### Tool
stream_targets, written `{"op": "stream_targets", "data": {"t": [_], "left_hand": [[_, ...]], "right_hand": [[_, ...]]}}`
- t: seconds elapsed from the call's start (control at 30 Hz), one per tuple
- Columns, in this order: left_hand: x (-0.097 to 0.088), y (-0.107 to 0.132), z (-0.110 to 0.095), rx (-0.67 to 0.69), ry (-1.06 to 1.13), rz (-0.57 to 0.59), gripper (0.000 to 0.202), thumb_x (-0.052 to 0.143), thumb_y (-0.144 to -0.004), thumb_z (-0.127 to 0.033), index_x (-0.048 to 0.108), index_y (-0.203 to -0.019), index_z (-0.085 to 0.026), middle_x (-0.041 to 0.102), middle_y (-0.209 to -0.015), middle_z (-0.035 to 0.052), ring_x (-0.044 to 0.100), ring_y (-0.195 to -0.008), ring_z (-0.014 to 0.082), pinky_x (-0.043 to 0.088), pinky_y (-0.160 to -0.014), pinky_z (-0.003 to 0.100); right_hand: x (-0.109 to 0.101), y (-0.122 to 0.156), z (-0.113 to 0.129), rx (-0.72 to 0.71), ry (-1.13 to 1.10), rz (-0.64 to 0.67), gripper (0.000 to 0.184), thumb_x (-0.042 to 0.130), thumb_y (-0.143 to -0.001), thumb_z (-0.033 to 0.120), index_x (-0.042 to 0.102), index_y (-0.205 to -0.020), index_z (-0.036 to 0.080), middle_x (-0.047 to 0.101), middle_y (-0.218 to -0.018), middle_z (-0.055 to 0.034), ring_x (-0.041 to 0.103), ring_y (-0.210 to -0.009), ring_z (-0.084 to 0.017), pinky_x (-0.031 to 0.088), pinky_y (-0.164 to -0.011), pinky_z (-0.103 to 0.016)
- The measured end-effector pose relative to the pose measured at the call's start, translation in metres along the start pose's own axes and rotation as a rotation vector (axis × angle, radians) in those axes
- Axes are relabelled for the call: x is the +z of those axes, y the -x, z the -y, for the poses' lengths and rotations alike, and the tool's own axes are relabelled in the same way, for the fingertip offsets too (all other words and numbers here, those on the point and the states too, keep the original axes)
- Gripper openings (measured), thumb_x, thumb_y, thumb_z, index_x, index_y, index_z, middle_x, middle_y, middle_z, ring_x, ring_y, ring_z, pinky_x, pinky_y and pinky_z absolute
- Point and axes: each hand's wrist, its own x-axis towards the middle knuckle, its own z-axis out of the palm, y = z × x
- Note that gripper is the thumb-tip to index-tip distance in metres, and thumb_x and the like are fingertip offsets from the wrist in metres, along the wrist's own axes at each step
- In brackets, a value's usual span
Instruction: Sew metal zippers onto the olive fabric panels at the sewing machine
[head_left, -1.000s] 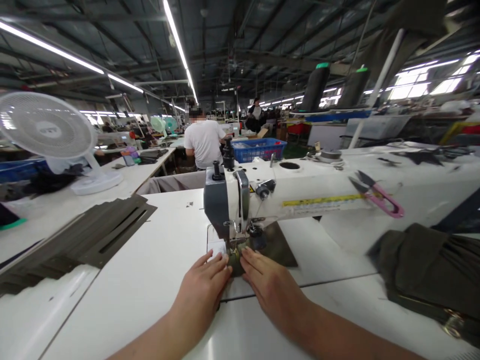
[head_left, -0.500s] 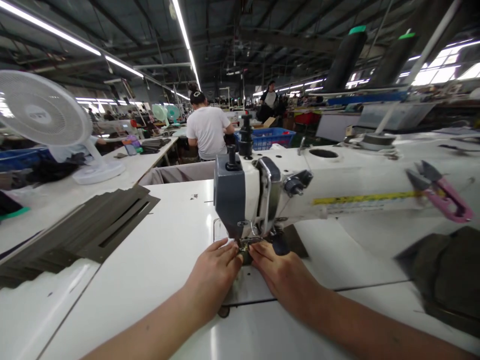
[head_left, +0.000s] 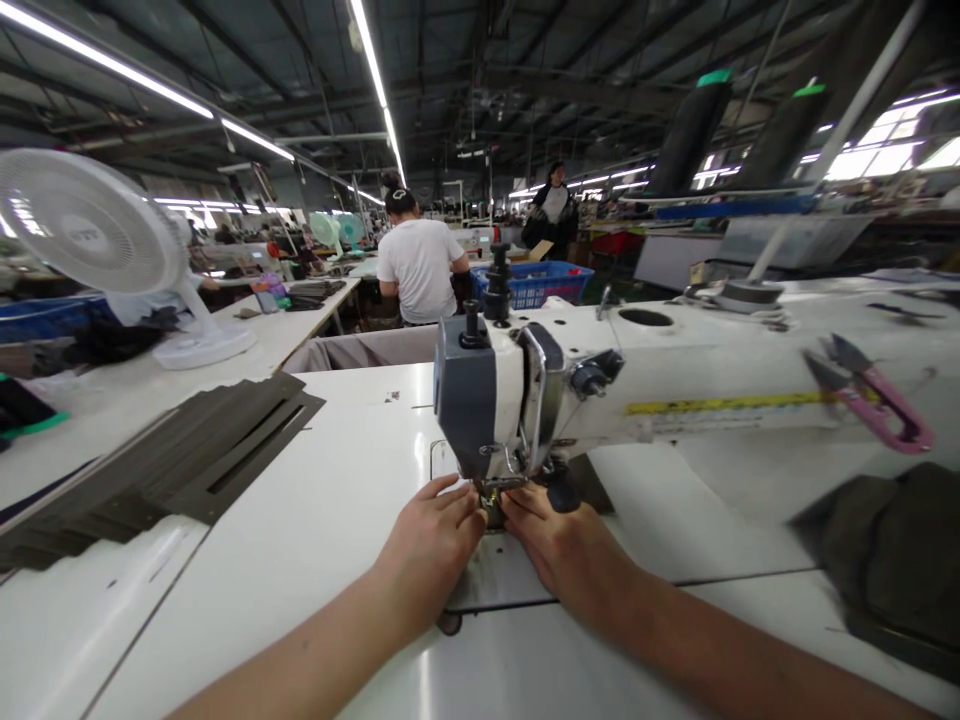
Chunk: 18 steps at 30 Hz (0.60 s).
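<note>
A white and grey sewing machine (head_left: 466,400) stands in front of me, its presser foot and needle low over the bed. My left hand (head_left: 437,535) is at the left of the needle, fingers curled and close together on a small dark fabric piece (head_left: 493,515). From the right, my right hand (head_left: 551,530) pinches the same piece, its fingertips beside the presser foot. Most of the fabric is hidden under my fingers and the machine head. Part of a dark flat piece (head_left: 592,487) shows behind my right hand.
Stacked dark fabric strips (head_left: 172,465) lie on the left. More dark fabric (head_left: 892,560) is at the right. Pink thread snips (head_left: 892,410) rest against the machine arm. A white fan (head_left: 90,225) stands left; a person in a white shirt (head_left: 421,265) sits ahead.
The view has shifted slightly, so the scene sits a little lower and to the right on the left side. Both hands stay beside the needle, almost unmoved.
</note>
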Motion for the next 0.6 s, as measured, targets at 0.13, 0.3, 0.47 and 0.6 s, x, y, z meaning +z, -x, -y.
{"op": "stream_targets", "data": {"t": [0.13,0.3,0.47,0.6], "left_hand": [[0.000,0.000,0.000,-0.014,-0.004,-0.015,0.014,0.046,-0.085,-0.012,0.059,-0.085,-0.015,0.066,-0.087,0.0061,0.061,-0.091,0.0179,0.043,-0.092,0.036],[0.005,0.002,0.000,-0.051,0.021,-0.070,0.014,0.047,-0.085,-0.011,0.058,-0.081,-0.016,0.067,-0.090,0.0049,0.062,-0.089,0.0177,0.042,-0.092,0.037],[0.008,0.007,0.005,-0.089,0.064,-0.133,0.012,0.048,-0.084,-0.012,0.057,-0.079,-0.018,0.067,-0.093,0.0048,0.062,-0.086,0.0181,0.045,-0.087,0.038],[-0.004,0.008,-0.010,-0.078,0.070,-0.166,0.011,0.047,-0.086,-0.017,0.057,-0.088,-0.016,0.065,-0.091,0.0073,0.061,-0.082,0.0192,0.049,-0.080,0.038]], "right_hand": [[0.001,-0.001,0.000,-0.004,-0.017,-0.033,0.024,0.040,-0.083,0.005,0.063,-0.081,0.014,0.067,-0.088,-0.0106,0.063,-0.082,-0.020,0.052,-0.073,-0.031],[0.003,-0.001,0.003,0.029,-0.031,-0.053,0.023,0.040,-0.083,0.007,0.062,-0.084,0.015,0.066,-0.089,-0.0100,0.063,-0.081,-0.020,0.051,-0.073,-0.030],[-0.009,0.000,-0.012,0.027,0.007,0.035,0.017,0.057,-0.078,0.018,0.060,-0.094,0.015,0.064,-0.097,-0.0096,0.059,-0.090,-0.022,0.047,-0.081,-0.034],[-0.032,0.010,-0.028,0.159,0.337,0.107,0.012,0.058,-0.073,0.014,0.060,-0.084,0.011,0.061,-0.090,-0.0152,0.057,-0.086,-0.029,0.045,-0.075,-0.042]]}}
